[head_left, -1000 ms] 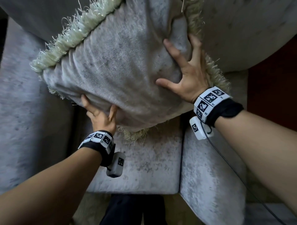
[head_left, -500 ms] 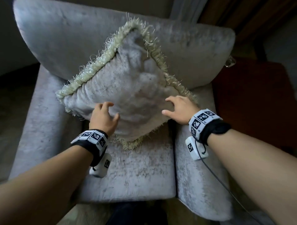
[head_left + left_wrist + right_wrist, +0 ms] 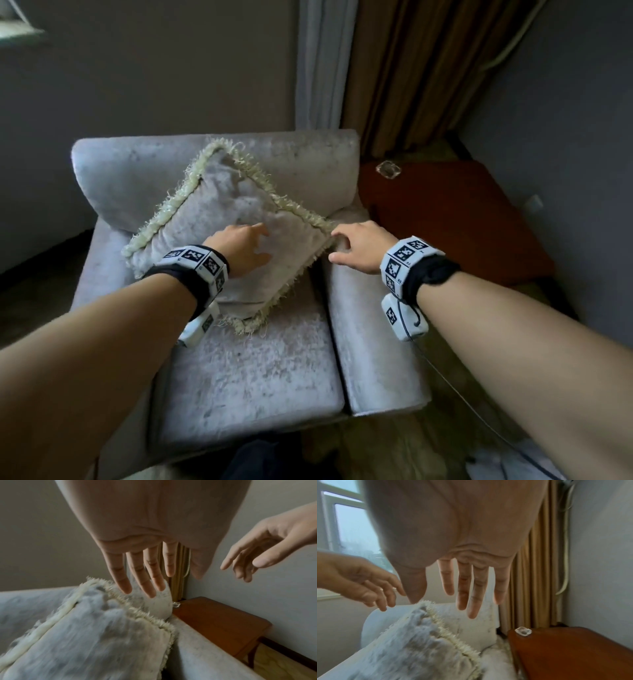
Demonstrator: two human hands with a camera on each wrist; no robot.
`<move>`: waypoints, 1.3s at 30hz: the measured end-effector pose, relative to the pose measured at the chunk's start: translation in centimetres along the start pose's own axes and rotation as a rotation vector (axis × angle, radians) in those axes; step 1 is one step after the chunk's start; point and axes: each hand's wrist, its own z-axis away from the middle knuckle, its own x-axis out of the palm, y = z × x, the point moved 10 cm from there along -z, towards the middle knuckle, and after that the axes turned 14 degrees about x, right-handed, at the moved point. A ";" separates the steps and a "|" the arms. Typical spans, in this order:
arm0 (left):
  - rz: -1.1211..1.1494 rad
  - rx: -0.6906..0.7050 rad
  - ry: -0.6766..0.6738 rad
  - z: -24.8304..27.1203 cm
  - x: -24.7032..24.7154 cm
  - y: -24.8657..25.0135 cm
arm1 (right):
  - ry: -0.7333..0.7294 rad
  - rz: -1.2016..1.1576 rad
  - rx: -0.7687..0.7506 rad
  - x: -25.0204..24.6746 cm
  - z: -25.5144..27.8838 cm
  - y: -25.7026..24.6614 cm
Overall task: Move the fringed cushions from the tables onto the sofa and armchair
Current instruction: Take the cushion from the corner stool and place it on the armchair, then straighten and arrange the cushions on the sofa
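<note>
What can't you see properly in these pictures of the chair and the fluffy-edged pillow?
- Cushion: its lower left corner is hidden by the left hand and wristband in the head view; motion blur smears its fabric in both wrist views.
- Armchair: its left arm is covered by the forearm.
- Small clear object on the wooden table: too small to identify.
- Right hand: whether it touches the fringe is unclear.

- Grey walls (image 3: 144,75) meet in a dim corner hung with a brown curtain (image 3: 404,68).
- A window (image 3: 347,524) admits pale daylight.
- A reddish-brown side surface (image 3: 455,212) carries a glass piece (image 3: 388,169).
</note>
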 end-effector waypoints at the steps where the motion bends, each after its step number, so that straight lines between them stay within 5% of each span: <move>1: -0.019 0.021 -0.013 -0.2 -0.7 2.3 | 0.009 0.002 0.013 -0.8 1.4 1.5; 8: -0.056 0.296 -0.041 -4.0 -3.4 21.1 | 0.074 -0.070 0.208 -4.9 10.5 15.8; 24: -0.331 1.057 -0.300 -10.5 5.7 59.7 | 0.155 -0.320 0.885 -1.3 32.2 45.8; 39: -0.584 1.719 -0.515 8.7 22.8 90.1 | 0.106 -0.628 1.462 15.4 64.5 59.3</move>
